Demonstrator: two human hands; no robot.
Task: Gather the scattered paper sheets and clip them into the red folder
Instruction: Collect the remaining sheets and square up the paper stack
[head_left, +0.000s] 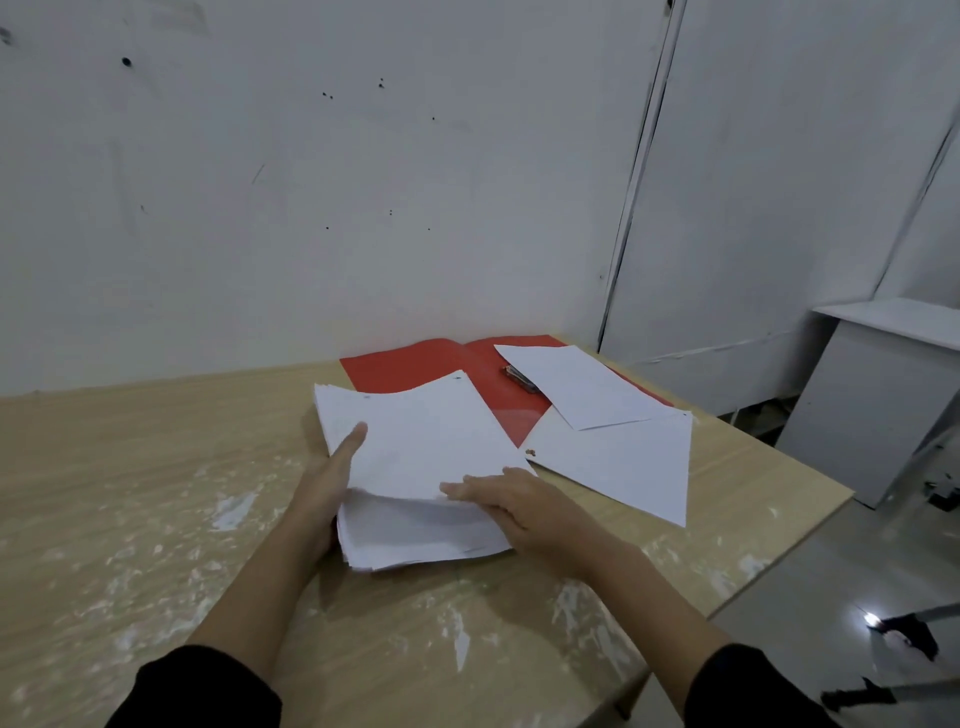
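**Both hands on the stack, two sheets still loose**

The stack of sheets (421, 441) lies on the table (130, 467) between the two hands. The left hand (327, 483) grips its left edge, thumb on top; the fingers are hidden beneath, apparently lifting the upper bundle off the lower one. The right hand (519, 509) rests on the stack's near right corner with its fingers laid out straight, pressing and not grasping.

Beyond the fingertips, the red folder (400, 369) lies open, touching the stack's far edge. Its metal clip (519, 378) sits beyond the right hand, partly covered by a loose sheet (582, 384). A second loose sheet (623, 462) lies just right of the right hand, tucked under the first.

The paper looks light, limp and slippery. The stack is already fanned at its near edge, so it will likely slide apart unless it is squeezed from opposite edges and squared first. Single sheets are probably best lifted by a free corner. The sheet over the clip likely has to come away before anything is clipped.
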